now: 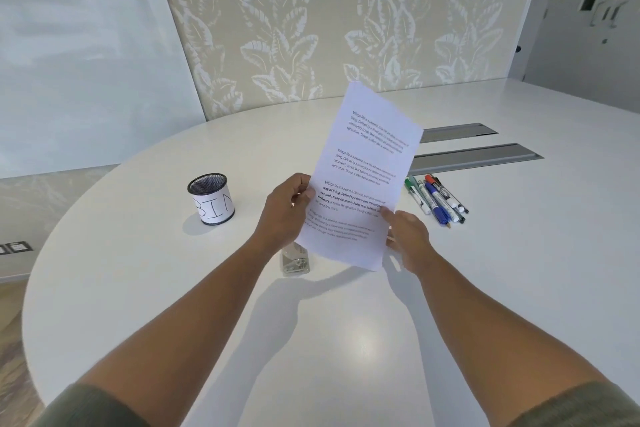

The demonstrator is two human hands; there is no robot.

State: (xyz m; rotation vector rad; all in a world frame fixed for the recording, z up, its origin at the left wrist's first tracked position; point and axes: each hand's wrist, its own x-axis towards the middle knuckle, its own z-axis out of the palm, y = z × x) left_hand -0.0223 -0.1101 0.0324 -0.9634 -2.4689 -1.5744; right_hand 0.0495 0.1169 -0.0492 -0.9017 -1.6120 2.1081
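Note:
A white printed sheet of paper [363,166] with several blocks of text is held up above the table, tilted to the right. My left hand [285,211] grips its left edge, thumb on the front. My right hand [408,236] pinches the lower right edge. Under the sheet's bottom edge a small metal stapler [294,262] lies on the table, partly hidden by the paper.
A black mesh cup [212,199] with a paper label reading BIN stands to the left. Several pens and markers [436,198] lie in a row to the right. Two grey cable hatches [474,156] are set into the white round table [346,340] behind them.

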